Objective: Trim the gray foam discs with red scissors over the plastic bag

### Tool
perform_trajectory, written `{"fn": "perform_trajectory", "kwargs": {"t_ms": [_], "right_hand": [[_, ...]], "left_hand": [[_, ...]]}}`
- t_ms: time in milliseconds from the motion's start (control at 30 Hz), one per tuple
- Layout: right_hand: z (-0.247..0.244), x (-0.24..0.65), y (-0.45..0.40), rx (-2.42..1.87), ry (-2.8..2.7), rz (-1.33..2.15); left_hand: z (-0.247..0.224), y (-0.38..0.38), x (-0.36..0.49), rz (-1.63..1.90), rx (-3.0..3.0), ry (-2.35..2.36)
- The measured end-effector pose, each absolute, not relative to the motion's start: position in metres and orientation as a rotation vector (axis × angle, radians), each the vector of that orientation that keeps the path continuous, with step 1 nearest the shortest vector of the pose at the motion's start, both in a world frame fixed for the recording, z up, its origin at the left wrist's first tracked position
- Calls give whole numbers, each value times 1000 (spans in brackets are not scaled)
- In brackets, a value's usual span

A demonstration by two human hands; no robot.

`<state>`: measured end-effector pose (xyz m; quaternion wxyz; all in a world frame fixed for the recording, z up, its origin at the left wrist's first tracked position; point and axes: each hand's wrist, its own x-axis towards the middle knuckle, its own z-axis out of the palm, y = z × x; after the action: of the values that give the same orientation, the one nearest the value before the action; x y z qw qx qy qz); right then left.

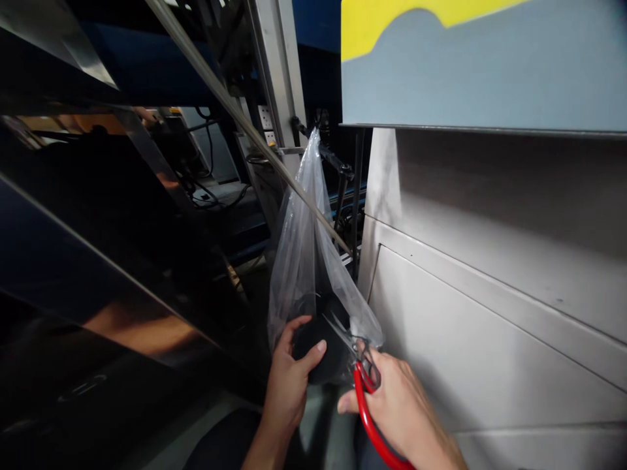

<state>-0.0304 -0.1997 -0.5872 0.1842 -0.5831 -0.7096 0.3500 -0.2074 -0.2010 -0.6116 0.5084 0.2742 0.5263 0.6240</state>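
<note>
Beside grey panel [490,339], two hands [289,385] [396,408] hold one bag [304,261], one scissors [365,378].

A clear plastic bag [306,261] is carried by a dark metal bracket [323,153] fixed beside an upright steel post [279,78], from which it is hung by its gathered top. A dark rounded object [323,356] is held in the bottom of the bag. The bag is flanked by a pale grey machine panel [490,339] on one side. The floor below cannot be made out clearly.
</note>
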Motion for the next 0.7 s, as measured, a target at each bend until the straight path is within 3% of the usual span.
{"fn": "perform_trajectory", "kwargs": {"t_ms": [500,700], "right_hand": [[-586,-35,-200,-1671,-2002,921],[-584,-35,-200,-1619,-1895,1132]], "left_hand": [[-613,-202,-214,1403,785,1349],[-610,-202,-215,1450,679,1300]]}}
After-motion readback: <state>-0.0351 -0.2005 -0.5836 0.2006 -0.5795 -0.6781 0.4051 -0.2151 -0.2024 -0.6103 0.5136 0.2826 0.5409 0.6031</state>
